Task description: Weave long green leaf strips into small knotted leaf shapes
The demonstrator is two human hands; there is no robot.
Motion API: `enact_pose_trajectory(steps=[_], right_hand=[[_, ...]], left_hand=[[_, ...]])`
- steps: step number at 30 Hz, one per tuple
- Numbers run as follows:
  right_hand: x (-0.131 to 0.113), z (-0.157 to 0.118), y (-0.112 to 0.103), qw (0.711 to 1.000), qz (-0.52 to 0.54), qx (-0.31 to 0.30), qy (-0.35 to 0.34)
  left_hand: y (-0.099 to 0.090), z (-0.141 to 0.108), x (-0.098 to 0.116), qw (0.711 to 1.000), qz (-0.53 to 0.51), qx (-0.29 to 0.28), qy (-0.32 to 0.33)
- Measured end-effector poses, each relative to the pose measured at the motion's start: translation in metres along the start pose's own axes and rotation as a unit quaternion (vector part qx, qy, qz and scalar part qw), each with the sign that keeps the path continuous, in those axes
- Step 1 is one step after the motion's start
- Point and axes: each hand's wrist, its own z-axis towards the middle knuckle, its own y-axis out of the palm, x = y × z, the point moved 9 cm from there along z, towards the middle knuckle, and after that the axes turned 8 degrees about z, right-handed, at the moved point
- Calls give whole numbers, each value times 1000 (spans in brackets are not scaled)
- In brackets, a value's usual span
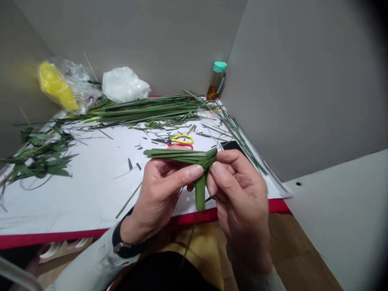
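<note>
Between my two hands is a folded green leaf piece (pixel 200 192), with layered strips pointing left, a knot-like fold at its right end and a flat tab hanging down. My left hand (pixel 162 184) grips it from the left, thumb pressed on the front near the fold. At the fold's right side, my right hand (pixel 239 186) pinches it between thumb and index finger. A thin strand trails below the tab. Just beyond my hands, scissors (pixel 182 140) with one yellow and one red handle lie on the white-covered table (pixel 91 190), partly hidden by the leaf piece.
A long bundle of green leaf blades (pixel 145 110) lies across the back, with cut scraps before it. Finished-looking leaf shapes (pixel 45 151) sit at left. White (pixel 124 85) and yellow (pixel 57 87) plastic bags, a teal-capped bottle (pixel 216 81) and a dark flat object (pixel 233 146) stand around.
</note>
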Motion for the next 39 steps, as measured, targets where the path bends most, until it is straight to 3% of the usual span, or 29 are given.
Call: enact_pose_trajectory(steps=[11, 16, 19, 24, 28, 34, 39], right_hand=[[-4, 0, -2, 997, -80, -4, -11], [-4, 3, -5, 998, -58, 3, 15], [-8, 6, -5, 998, -56, -19, 17], [-21, 13, -15, 989, -148, -7, 11], [-27, 18, -12, 977, -209, -31, 36], [-28, 30, 4, 946, -301, -113, 46], [-33, 32, 5, 928, -355, -108, 22]], left_hand=[[3, -2, 3, 999, -50, -17, -5], [8, -6, 0, 995, -73, -64, -13], [-3, -8, -2, 995, -60, -82, -21], [-28, -1, 4, 992, -64, -103, -47], [-27, 6, 11, 988, 23, -149, -40], [-2, 6, 10, 960, 189, -207, -26], [4, 4, 14, 882, 413, -225, 16]])
